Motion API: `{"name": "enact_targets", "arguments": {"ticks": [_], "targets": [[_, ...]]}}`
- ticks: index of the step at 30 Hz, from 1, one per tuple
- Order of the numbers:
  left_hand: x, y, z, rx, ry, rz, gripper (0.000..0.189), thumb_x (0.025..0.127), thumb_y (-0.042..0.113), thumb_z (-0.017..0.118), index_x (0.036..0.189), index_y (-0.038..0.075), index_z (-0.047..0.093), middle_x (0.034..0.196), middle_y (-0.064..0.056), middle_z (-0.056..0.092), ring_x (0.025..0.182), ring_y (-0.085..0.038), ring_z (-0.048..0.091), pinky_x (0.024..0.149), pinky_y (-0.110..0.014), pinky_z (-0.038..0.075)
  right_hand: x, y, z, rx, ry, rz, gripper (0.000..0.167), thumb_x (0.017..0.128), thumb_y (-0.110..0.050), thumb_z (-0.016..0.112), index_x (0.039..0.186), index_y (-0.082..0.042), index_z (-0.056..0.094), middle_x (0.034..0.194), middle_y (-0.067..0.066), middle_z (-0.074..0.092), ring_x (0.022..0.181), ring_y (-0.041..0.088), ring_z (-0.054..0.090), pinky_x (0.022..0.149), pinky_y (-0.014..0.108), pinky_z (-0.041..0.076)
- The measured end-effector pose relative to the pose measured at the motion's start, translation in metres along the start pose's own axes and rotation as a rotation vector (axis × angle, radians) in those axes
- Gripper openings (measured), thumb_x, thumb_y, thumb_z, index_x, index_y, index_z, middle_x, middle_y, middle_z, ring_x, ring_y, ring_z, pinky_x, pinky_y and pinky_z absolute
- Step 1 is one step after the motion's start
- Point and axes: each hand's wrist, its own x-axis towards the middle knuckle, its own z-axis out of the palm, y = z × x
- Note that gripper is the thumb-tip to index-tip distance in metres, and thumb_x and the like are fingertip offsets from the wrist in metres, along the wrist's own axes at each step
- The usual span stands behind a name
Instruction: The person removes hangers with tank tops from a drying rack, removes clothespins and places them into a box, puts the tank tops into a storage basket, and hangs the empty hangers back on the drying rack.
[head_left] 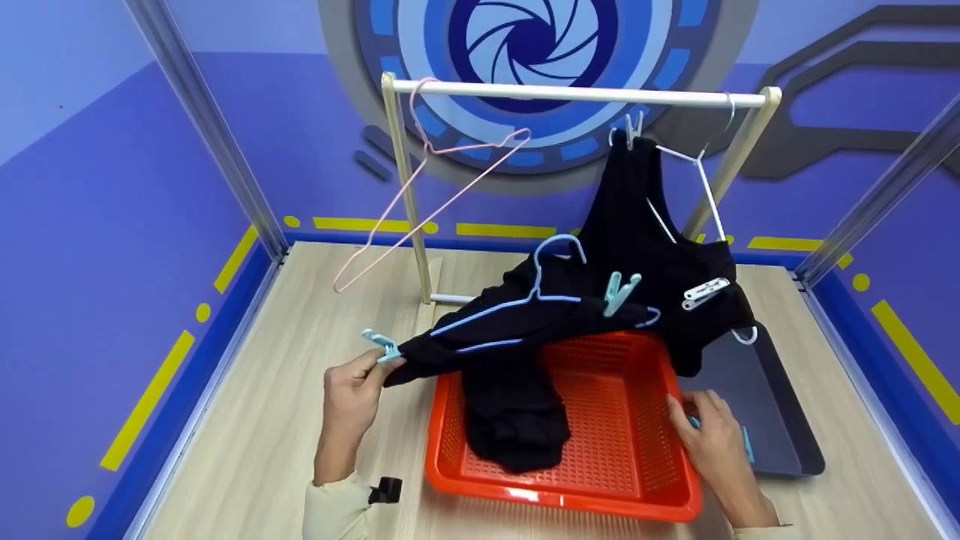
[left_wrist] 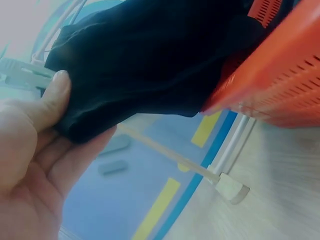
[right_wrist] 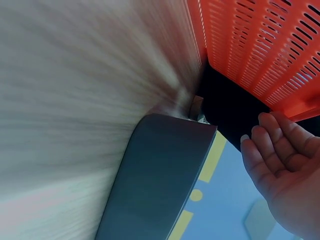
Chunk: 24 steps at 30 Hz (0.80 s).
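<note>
My left hand (head_left: 351, 397) pinches the left end of a black garment (left_wrist: 145, 60), its thumb beside a light-blue clothespin (head_left: 384, 346) clipped there. A blue hanger (head_left: 538, 277) runs through the garment, and a second light-blue clothespin (head_left: 619, 294) is clipped near its right end. Part of the black cloth hangs down into the red basket (head_left: 562, 501). At the basket's right side, my right hand (head_left: 712, 442) has loosely bent fingers, with nothing visible in the palm in the right wrist view; whether the thumb touches the rim is unclear.
Behind stands a rack (head_left: 525, 91) carrying a pink hanger (head_left: 450, 206) and a black top (head_left: 637, 195) on a white hanger (head_left: 709, 191), with white clothespins (head_left: 705, 291) on the top. A dark grey tray (head_left: 780, 420) lies right of the basket, a blue clothespin (head_left: 748, 444) in it.
</note>
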Motion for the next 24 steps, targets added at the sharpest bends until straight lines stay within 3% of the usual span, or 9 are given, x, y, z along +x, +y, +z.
{"name": "enact_targets", "arguments": {"ticks": [4,6,9,12,16,20,24], "targets": [[-0.002,-0.003,-0.003,-0.019,-0.057,-0.010,0.025,0.092,-0.006,0.078,0.073,0.009,0.073,0.069,0.007,0.068,0.059,0.001,0.047,0.057,-0.011,0.038,0.000,0.001,0.002,0.025,0.048,-0.044,0.009,0.098,-0.010,0.075,0.096,-0.002,0.071,0.091,0.006,0.064,0.088,0.029,0.063,0.076,0.038,0.053],[-0.003,-0.006,-0.004,-0.025,-0.083,-0.013,0.025,0.093,-0.004,0.078,0.072,0.010,0.072,0.067,0.007,0.064,0.057,0.000,0.038,0.055,-0.013,0.032,0.000,0.001,0.003,0.039,0.073,-0.068,0.007,0.096,-0.007,0.076,0.094,-0.002,0.071,0.090,0.005,0.064,0.087,0.029,0.062,0.075,0.030,0.050],[-0.004,-0.009,-0.003,-0.055,-0.115,-0.038,0.018,0.093,-0.007,0.076,0.079,0.005,0.078,0.074,0.002,0.073,0.064,0.001,0.054,0.061,-0.011,0.043,-0.001,0.002,0.003,0.048,0.086,-0.077,0.007,0.096,-0.006,0.076,0.094,-0.002,0.071,0.089,0.005,0.064,0.086,0.028,0.061,0.075,0.020,0.046],[-0.005,-0.011,0.000,-0.088,-0.148,-0.073,0.014,0.095,-0.010,0.072,0.090,-0.001,0.082,0.087,-0.008,0.079,0.083,-0.006,0.071,0.074,-0.016,0.056,-0.001,0.002,0.002,0.048,0.074,-0.062,0.008,0.097,-0.008,0.076,0.095,-0.002,0.071,0.090,0.005,0.063,0.086,0.027,0.061,0.075,0.014,0.042],[-0.005,-0.012,0.008,-0.101,-0.195,-0.112,0.015,0.096,-0.009,0.071,0.093,0.000,0.083,0.090,-0.009,0.080,0.088,-0.010,0.073,0.078,-0.019,0.057,0.000,0.002,0.000,0.048,0.039,-0.025,0.009,0.099,-0.010,0.074,0.096,-0.002,0.071,0.091,0.005,0.064,0.088,0.026,0.061,0.076,0.015,0.042],[-0.005,-0.013,0.015,-0.130,-0.242,-0.131,0.017,0.097,-0.008,0.071,0.092,0.003,0.083,0.090,-0.006,0.080,0.089,-0.011,0.074,0.080,-0.021,0.058,-0.001,0.001,-0.001,0.044,0.011,-0.007,0.011,0.100,-0.013,0.074,0.098,-0.002,0.071,0.093,0.004,0.064,0.090,0.026,0.061,0.076,0.025,0.048],[-0.005,-0.015,0.022,-0.192,-0.281,-0.149,0.016,0.096,-0.008,0.072,0.090,0.003,0.082,0.092,-0.008,0.080,0.090,-0.013,0.074,0.080,-0.024,0.060,-0.001,0.001,0.000,0.052,0.026,-0.022,0.009,0.099,-0.011,0.075,0.098,-0.003,0.071,0.093,0.004,0.064,0.089,0.028,0.062,0.076,0.024,0.048]]}}
